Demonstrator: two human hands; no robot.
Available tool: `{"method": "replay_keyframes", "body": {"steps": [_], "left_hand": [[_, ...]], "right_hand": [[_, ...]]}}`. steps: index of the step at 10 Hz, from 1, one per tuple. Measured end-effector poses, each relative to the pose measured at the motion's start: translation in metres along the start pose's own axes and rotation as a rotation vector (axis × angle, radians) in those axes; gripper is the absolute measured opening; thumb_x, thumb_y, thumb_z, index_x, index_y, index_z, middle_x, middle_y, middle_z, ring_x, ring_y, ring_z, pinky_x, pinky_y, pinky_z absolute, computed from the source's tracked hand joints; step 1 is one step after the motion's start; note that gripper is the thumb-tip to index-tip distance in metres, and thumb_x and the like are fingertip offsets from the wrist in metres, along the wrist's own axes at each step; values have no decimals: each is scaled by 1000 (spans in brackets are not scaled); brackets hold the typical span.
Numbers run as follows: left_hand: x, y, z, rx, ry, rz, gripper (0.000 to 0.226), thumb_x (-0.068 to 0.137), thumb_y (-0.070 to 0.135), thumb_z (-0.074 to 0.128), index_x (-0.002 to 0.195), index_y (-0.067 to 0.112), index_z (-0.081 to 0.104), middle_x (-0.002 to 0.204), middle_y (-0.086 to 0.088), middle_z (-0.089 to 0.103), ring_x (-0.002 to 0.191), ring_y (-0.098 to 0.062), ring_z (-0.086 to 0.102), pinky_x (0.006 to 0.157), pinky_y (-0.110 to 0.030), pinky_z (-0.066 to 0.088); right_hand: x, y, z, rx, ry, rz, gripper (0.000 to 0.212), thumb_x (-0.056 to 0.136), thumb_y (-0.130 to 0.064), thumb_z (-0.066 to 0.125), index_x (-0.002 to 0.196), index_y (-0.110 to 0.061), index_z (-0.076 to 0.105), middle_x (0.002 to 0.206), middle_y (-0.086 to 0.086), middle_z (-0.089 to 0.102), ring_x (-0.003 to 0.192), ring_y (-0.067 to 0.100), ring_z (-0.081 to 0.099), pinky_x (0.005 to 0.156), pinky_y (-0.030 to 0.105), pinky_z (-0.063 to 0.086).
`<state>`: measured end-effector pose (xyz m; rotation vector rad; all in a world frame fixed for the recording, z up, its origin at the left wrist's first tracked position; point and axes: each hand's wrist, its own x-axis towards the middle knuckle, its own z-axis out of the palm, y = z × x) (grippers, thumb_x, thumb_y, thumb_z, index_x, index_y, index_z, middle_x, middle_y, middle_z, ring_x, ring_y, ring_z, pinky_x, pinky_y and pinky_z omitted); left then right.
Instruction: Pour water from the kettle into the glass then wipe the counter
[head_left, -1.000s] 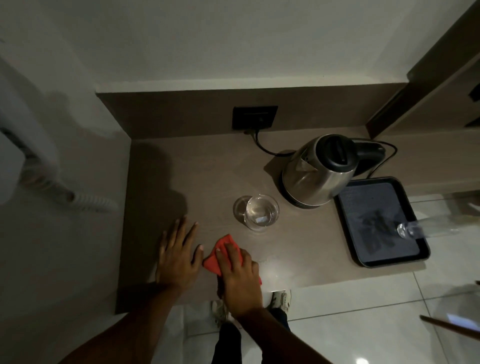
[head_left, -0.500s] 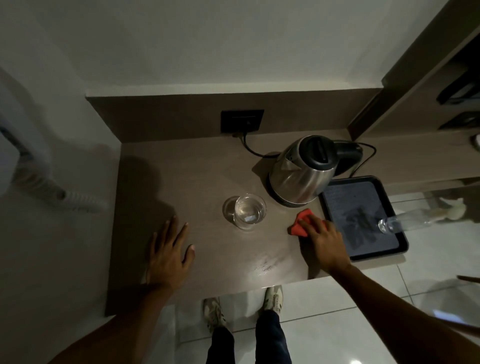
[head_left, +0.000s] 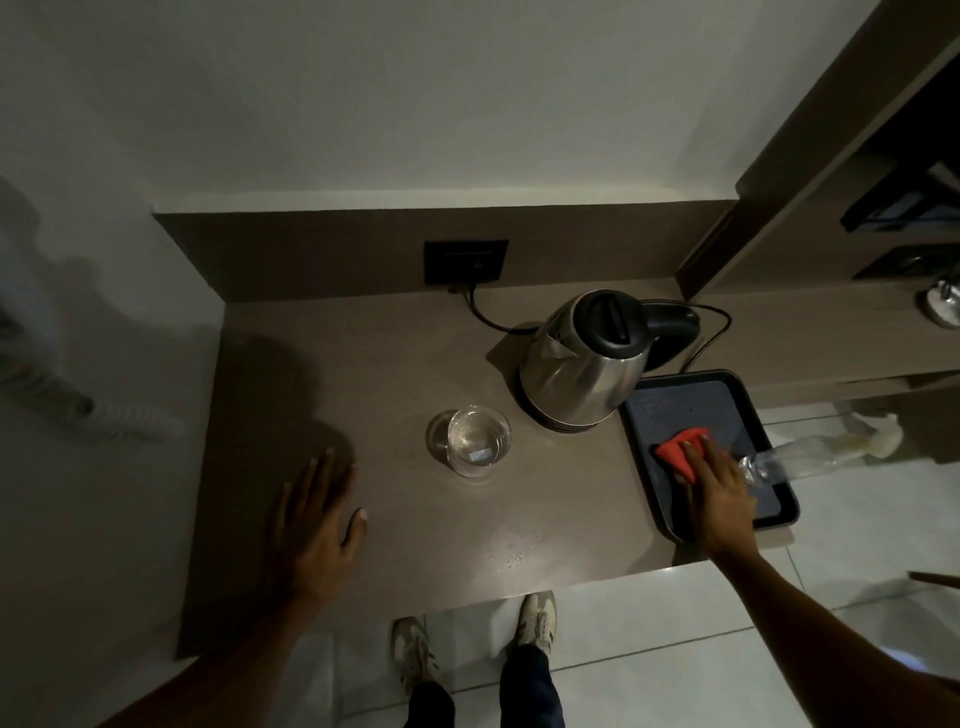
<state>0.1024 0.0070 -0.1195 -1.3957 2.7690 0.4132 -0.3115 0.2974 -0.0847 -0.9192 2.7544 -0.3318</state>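
Two hands out: left hand (head_left: 317, 525) flat, palm down, fingers straight on the surface (head_left: 415, 545), gripping nothing. Right hand (head_left: 719, 493) presses the red cloth (head_left: 678, 449) onto the black tray (head_left: 675, 400) with straight fingers. Water-filled glass (head_left: 475, 439) stands just beside the steel kettle (head_left: 582, 374).

No legible txt, labels or nos. anywhere in view.

Dim light falls on a white wall (head_left: 467, 104), a black socket (head_left: 466, 261) and pale floor tiles (head_left: 649, 623).
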Motion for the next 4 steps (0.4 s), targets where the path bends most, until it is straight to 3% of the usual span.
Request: {"method": "replay_keyframes", "body": {"steps": [1,2,3,4], "left_hand": [[-2,2,-1,15,-7,15,61,96,55,22,150,30,37,162,-7,31,149,-26,30,115,-50,27],[-1,3,-3,45,-37,0,60,93,48,30,149,27,39,162,-8,31,148,-28,32,114,-52,29],[-5,8,-11,89,-93,12,65,98,51,16,147,19,43,159,-13,35,147,-33,34,113,-56,32],[-2,15,-16,103,-127,3,79,95,59,0,151,16,35,161,-18,30,148,-37,29,115,-59,29]], "right_hand": [[-2,-4,6,-26,-22,37,66,93,-56,28,152,-24,24,160,8,20,145,36,13,106,66,20],[2,3,4,-103,-123,42,81,84,-75,12,153,-34,0,164,-3,-4,148,24,-7,111,63,4],[6,1,-12,-150,-229,57,94,74,-85,3,153,-35,-6,162,-4,-15,147,22,-16,111,65,-4],[-7,-26,-9,-113,-133,-65,85,81,-81,9,153,-37,-2,162,-5,-18,144,18,-24,108,63,-9]]}}
